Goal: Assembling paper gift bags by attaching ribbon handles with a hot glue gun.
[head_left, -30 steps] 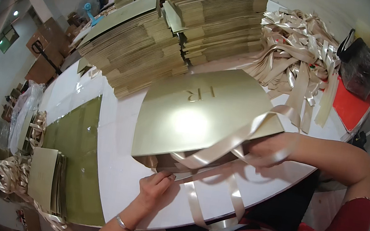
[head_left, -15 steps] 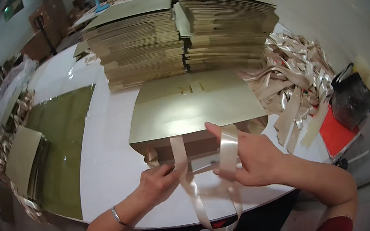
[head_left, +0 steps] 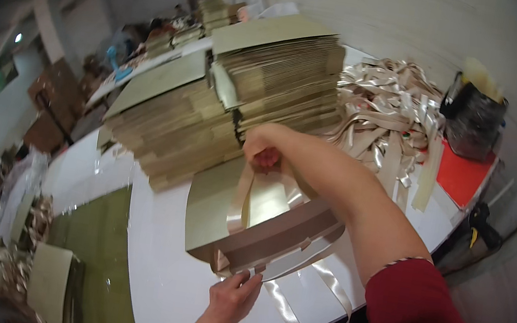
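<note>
A gold paper bag (head_left: pixel 206 210) lies flat on the white table, its mouth towards me and gaping slightly. My right hand (head_left: pixel 264 149) is closed on a satin ribbon handle (head_left: pixel 241 199), pulling its loop up and back over the bag's upper panel. At the mouth's near rim, my left hand (head_left: pixel 232 301) pinches the edge of the lower panel. A second ribbon handle (head_left: pixel 282 305) loops from that lower panel towards the table's near edge. My right forearm hides part of the bag's right side.
Tall stacks of flat gold bags (head_left: pixel 280 58) stand behind the bag. A heap of loose satin ribbons (head_left: pixel 400 109) lies at the back right, beside a red sheet (head_left: pixel 460 175) and a black container (head_left: pixel 476 120). At left are an olive mat (head_left: pixel 97 258) and a smaller bag pile (head_left: pixel 49 284).
My right hand has moved from the bag's mouth, far and left over the upper panel, drawing the ribbon with it. My left hand stays at the lower rim. The view has shifted.
</note>
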The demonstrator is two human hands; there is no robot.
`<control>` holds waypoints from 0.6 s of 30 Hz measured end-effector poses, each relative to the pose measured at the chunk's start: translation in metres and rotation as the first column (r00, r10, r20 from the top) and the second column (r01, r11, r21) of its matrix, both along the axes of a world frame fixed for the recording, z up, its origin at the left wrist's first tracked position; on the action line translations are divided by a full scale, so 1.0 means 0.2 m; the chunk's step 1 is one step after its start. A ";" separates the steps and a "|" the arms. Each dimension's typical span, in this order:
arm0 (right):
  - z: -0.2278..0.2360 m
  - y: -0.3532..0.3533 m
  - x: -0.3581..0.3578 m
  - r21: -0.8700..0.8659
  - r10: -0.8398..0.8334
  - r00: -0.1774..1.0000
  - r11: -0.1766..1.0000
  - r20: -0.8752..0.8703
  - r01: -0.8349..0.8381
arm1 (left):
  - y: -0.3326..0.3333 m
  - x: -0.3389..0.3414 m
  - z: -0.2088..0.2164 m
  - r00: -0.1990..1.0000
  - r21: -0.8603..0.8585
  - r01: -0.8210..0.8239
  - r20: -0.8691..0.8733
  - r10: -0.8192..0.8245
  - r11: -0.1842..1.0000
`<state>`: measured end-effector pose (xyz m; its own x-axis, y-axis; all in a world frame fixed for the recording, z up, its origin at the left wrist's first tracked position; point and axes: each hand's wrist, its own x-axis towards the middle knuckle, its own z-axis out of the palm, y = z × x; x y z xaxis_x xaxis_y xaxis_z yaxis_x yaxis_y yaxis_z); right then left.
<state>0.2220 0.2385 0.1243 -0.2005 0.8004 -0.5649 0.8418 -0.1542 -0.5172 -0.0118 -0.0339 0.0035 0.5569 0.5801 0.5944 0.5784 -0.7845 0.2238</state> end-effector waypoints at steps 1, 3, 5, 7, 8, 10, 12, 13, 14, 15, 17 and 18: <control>0.04 -0.05 -0.01 0.098 0.048 0.999 0.994 -0.005 -0.047 | 0.02 0.00 0.00 1.000 0.013 0.018 -0.014 -0.018 1.000; 0.14 -0.19 0.02 0.181 0.090 0.996 0.980 -0.006 -0.087 | 0.01 0.01 -0.01 0.998 -0.022 0.024 0.066 -0.022 0.999; 0.31 -0.38 0.10 0.357 -0.022 0.950 0.924 -0.312 0.139 | 0.01 0.04 0.02 0.997 -0.081 0.011 0.076 -0.005 0.997; 0.43 -0.64 0.07 0.502 0.148 0.961 0.865 -0.235 -0.010 | 0.03 0.01 0.01 0.994 -0.098 0.010 0.108 0.001 0.995; 0.45 -0.78 0.06 0.401 0.282 0.916 0.903 -0.287 -0.152 | 0.03 0.01 0.04 0.985 -0.147 -0.015 0.165 0.039 0.989; 0.30 -1.07 0.05 0.202 0.511 0.757 0.859 -0.407 -0.471 | 0.05 0.02 0.06 0.978 -0.165 -0.046 0.192 0.078 0.985; -0.08 -1.27 0.01 0.472 0.713 0.696 0.644 -0.083 -0.602 | 0.07 0.03 0.04 0.983 -0.131 -0.053 0.166 0.075 0.990; -0.19 -1.40 -0.06 0.512 0.579 0.797 0.638 0.173 -0.575 | 0.07 0.02 0.03 0.982 -0.138 -0.061 0.170 0.085 0.989; -0.35 -1.45 -0.11 0.646 0.488 0.865 0.624 0.116 -0.439 | 0.07 0.01 0.03 0.987 -0.087 -0.061 0.143 0.074 0.994; -0.46 -1.47 -0.13 0.645 0.485 0.867 0.629 0.112 -0.435 | 0.06 0.01 0.02 0.992 -0.038 -0.044 0.115 0.048 0.998; -0.57 -1.49 -0.18 0.786 0.484 0.875 0.539 0.006 -0.304 | 0.05 0.01 0.01 0.993 -0.004 -0.058 0.105 0.058 0.998; -0.60 -1.52 -0.20 0.814 0.476 0.879 0.499 0.031 -0.298 | 0.05 0.02 0.00 0.993 0.034 -0.069 0.102 0.065 0.997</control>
<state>0.1817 -0.0645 0.0042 -0.6252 0.7130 0.3173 0.5936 0.6984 -0.3998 -0.0082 -0.0240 0.0043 0.4534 0.5905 0.6676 0.6058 -0.7536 0.2552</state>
